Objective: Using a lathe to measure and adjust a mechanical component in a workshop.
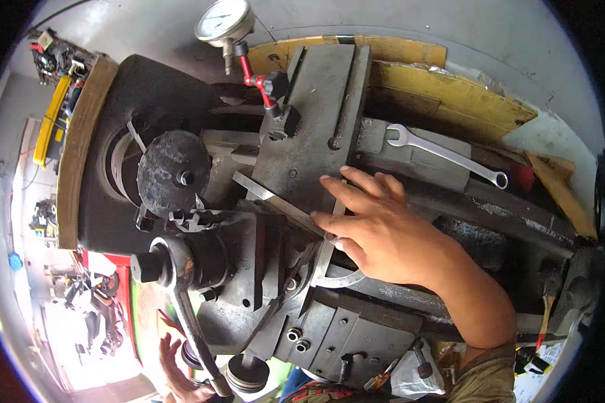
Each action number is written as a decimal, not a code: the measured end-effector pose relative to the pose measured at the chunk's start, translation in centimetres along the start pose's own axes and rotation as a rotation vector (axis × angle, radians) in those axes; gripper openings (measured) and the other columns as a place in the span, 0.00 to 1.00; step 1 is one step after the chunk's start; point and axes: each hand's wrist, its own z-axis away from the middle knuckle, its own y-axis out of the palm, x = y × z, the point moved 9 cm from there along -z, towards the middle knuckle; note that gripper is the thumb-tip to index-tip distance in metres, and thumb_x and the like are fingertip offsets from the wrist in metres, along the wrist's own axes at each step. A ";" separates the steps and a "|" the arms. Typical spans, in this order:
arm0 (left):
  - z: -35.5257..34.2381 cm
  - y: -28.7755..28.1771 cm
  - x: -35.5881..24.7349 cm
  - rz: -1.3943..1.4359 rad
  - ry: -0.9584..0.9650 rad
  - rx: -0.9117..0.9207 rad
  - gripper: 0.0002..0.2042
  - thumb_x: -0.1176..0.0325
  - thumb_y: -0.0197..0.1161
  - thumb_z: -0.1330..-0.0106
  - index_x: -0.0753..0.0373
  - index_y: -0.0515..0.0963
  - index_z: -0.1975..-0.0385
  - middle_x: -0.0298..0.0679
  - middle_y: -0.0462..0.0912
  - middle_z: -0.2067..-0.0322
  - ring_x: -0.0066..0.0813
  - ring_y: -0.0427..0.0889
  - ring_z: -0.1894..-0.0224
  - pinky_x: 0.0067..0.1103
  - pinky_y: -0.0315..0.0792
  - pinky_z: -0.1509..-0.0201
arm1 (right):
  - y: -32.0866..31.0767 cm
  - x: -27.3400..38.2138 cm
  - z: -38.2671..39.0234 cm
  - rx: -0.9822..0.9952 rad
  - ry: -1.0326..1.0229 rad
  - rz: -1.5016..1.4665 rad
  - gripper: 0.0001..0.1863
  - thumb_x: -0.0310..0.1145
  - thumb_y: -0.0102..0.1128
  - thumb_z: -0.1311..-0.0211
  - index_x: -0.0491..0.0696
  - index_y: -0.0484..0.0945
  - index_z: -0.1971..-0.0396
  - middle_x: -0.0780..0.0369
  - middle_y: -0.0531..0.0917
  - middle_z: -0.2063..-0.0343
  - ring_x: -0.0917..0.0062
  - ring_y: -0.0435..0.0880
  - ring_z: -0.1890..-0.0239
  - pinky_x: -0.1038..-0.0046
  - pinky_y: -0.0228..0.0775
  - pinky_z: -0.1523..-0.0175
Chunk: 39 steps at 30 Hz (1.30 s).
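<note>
A metal lathe fills the middle, with a flat steel cross slide (302,121) running away from me. My right hand (383,228) reaches over it, fingers spread and pressed on a steel protractor (339,279) with a rounded scale. The protractor's long thin blade (265,193) slants up to the left, toward the round workpiece (171,171) at the chuck. At the lower left, my left hand (175,376) has its fingers apart, beside a round knob (191,352) and the lower end of the tool post's lever (195,329). Whether it touches either is unclear.
A dial gauge (222,21) on a red jointed arm (252,79) stands on the cross slide. A combination wrench (444,153) lies to the right on the lathe. Cardboard (450,101) leans behind; a brush (546,312) sits at the right. A motorcycle (101,312) shows at left.
</note>
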 end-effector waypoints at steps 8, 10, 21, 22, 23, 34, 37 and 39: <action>-1.5 2.3 -2.2 -0.047 -0.084 0.154 0.51 0.40 0.77 0.40 0.70 0.60 0.27 0.51 0.75 0.37 0.43 0.76 0.36 0.37 0.72 0.33 | -6.0 -0.5 3.4 -0.205 0.083 0.066 0.27 0.30 0.70 0.38 0.50 0.80 0.38 0.54 0.73 0.32 0.56 0.66 0.27 0.52 0.55 0.25; -2.0 2.7 -2.4 -0.144 -0.055 0.130 0.50 0.43 0.79 0.43 0.70 0.63 0.30 0.48 0.79 0.44 0.40 0.79 0.42 0.35 0.74 0.39 | -7.7 -1.8 4.6 -0.290 0.150 0.110 0.24 0.30 0.70 0.39 0.49 0.81 0.41 0.54 0.76 0.36 0.56 0.69 0.30 0.54 0.58 0.26; -2.2 3.3 -2.6 -0.164 -0.424 0.340 0.50 0.46 0.78 0.41 0.65 0.58 0.26 0.58 0.75 0.38 0.51 0.77 0.37 0.41 0.72 0.34 | -9.4 -12.3 10.2 -0.237 0.578 0.272 0.25 0.30 0.72 0.42 0.48 0.73 0.45 0.54 0.76 0.48 0.51 0.73 0.40 0.54 0.64 0.34; -2.6 3.6 -3.2 -0.183 -0.422 0.356 0.49 0.47 0.77 0.40 0.65 0.58 0.26 0.58 0.74 0.37 0.51 0.77 0.37 0.41 0.72 0.34 | -9.4 -12.5 10.4 -0.239 0.563 0.266 0.25 0.30 0.72 0.42 0.48 0.73 0.45 0.54 0.76 0.48 0.51 0.73 0.40 0.54 0.64 0.34; -2.9 3.8 -3.9 -0.203 -0.422 0.373 0.48 0.49 0.77 0.39 0.64 0.57 0.25 0.58 0.74 0.37 0.50 0.77 0.37 0.41 0.73 0.34 | -9.4 -13.0 10.6 -0.245 0.587 0.258 0.24 0.30 0.71 0.40 0.47 0.73 0.45 0.54 0.76 0.48 0.51 0.75 0.41 0.55 0.65 0.34; -2.2 3.2 -4.5 -0.422 -0.402 0.425 0.39 0.66 0.71 0.32 0.62 0.54 0.25 0.54 0.85 0.54 0.47 0.87 0.51 0.39 0.82 0.51 | -9.5 -15.9 11.8 -0.291 0.726 0.068 0.21 0.29 0.66 0.34 0.44 0.72 0.44 0.49 0.82 0.52 0.56 0.83 0.47 0.58 0.72 0.39; -1.2 2.9 -4.0 -0.387 -0.396 0.404 0.39 0.66 0.71 0.32 0.62 0.54 0.25 0.54 0.85 0.54 0.47 0.87 0.52 0.39 0.82 0.51 | -9.5 -16.1 11.9 -0.273 0.762 0.090 0.21 0.30 0.66 0.33 0.44 0.72 0.44 0.50 0.83 0.53 0.55 0.83 0.48 0.59 0.73 0.39; -0.9 2.8 -4.0 -0.379 -0.393 0.401 0.39 0.66 0.71 0.32 0.62 0.54 0.25 0.54 0.85 0.54 0.46 0.87 0.52 0.39 0.82 0.51 | -9.6 -16.2 11.9 -0.282 0.778 0.046 0.21 0.29 0.67 0.34 0.44 0.72 0.45 0.49 0.83 0.53 0.55 0.84 0.48 0.59 0.73 0.40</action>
